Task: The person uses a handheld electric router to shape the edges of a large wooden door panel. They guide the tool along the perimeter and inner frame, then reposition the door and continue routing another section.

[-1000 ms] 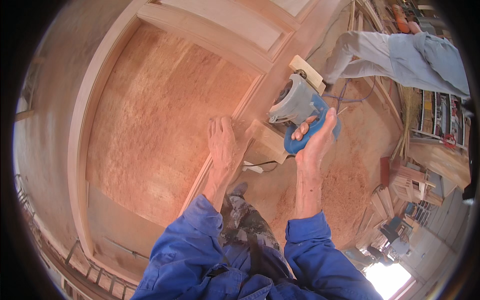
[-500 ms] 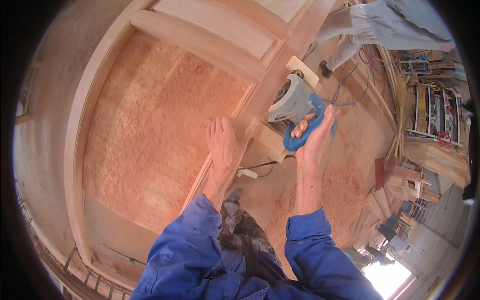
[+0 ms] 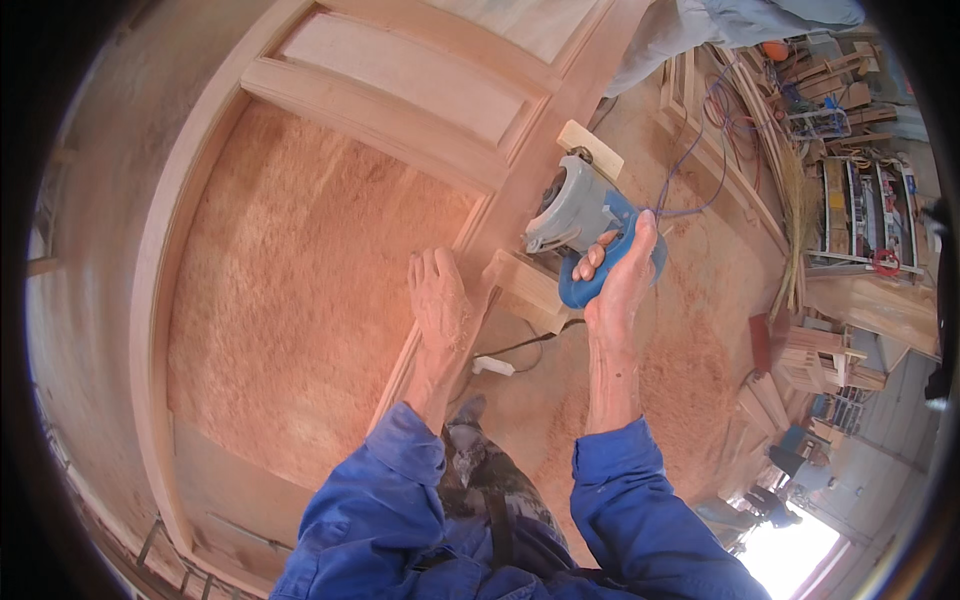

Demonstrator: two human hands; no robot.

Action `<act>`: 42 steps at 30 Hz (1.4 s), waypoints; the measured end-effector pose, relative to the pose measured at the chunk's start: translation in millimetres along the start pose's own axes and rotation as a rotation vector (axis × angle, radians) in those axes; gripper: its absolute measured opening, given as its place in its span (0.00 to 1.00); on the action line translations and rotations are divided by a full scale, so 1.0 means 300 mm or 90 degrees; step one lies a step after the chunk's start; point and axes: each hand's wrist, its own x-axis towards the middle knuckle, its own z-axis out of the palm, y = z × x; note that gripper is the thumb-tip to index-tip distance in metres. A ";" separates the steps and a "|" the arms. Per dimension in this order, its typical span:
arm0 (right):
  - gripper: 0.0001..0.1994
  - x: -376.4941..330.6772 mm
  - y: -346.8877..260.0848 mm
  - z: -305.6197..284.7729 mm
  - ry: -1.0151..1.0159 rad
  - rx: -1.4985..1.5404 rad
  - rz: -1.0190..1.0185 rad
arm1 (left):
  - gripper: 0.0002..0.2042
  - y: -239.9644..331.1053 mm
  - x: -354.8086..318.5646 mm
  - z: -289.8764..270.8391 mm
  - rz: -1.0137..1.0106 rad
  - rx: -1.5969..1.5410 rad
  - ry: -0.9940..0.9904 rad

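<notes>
A large wooden door frame with moulded edges and a raised panel lies in front of me. On its right-hand stile rests my left hand, palm down, fingers laid over the inner moulding; the thumb is hidden. My right hand is wrapped round the blue loop handle of a handheld power tool with a rounded grey housing. The tool sits against the stile's outer edge, ahead and right of my left hand. Its underside is hidden. Wood blocks stick out from under the frame.
Sawdust covers the floor inside and beside the frame. Cables and long boards lie at the right. Farther off are a rack and stacked timber. Another person's grey-clothed leg shows at the top.
The view has shifted slightly. The other person has moved toward the top edge, and their shoe no longer shows. Both my hands keep their hold, the tool staying against the stile.
</notes>
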 end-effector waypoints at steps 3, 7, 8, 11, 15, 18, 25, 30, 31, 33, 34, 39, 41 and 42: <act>0.29 0.004 0.002 0.001 0.002 0.007 -0.007 | 0.24 0.005 -0.004 -0.008 -0.007 0.010 -0.010; 0.28 0.005 -0.001 -0.003 -0.002 0.011 0.000 | 0.26 0.029 -0.007 -0.024 -0.080 0.011 -0.082; 0.28 0.006 -0.001 -0.002 -0.003 0.012 -0.002 | 0.27 0.038 -0.006 -0.033 -0.109 0.012 -0.115; 0.28 0.008 -0.001 -0.002 -0.007 0.012 -0.008 | 0.36 0.049 -0.008 -0.031 -0.002 0.006 0.032; 0.28 0.009 0.005 -0.006 -0.008 0.009 -0.015 | 0.45 0.030 0.001 -0.036 0.034 0.034 -0.044; 0.27 0.020 0.009 -0.005 -0.016 0.015 -0.017 | 0.42 0.015 -0.004 -0.023 0.048 0.035 -0.052; 0.26 0.000 -0.001 -0.002 -0.021 0.017 -0.009 | 0.37 -0.005 0.012 -0.018 0.100 0.053 -0.075; 0.26 0.000 0.000 -0.001 -0.037 0.016 -0.029 | 0.34 -0.029 0.020 -0.009 0.129 0.072 -0.096; 0.26 0.000 0.000 -0.001 -0.039 0.015 -0.032 | 0.33 -0.029 0.024 -0.012 0.132 0.073 -0.097; 0.26 0.000 -0.002 -0.011 -0.036 0.015 -0.031 | 0.33 -0.026 0.018 -0.009 0.139 0.065 -0.096; 0.26 0.002 -0.002 -0.016 -0.034 0.015 -0.031 | 0.33 -0.025 0.012 -0.006 0.142 0.059 -0.092; 0.26 0.019 0.014 -0.021 -0.047 0.023 -0.039 | 0.33 -0.034 0.006 -0.002 0.158 0.071 -0.088; 0.27 0.031 0.022 -0.024 -0.052 0.025 -0.043 | 0.33 -0.051 0.009 0.020 0.173 0.081 -0.075; 0.27 0.036 0.026 -0.022 -0.054 0.025 -0.045 | 0.33 -0.056 0.011 0.021 0.172 0.076 -0.077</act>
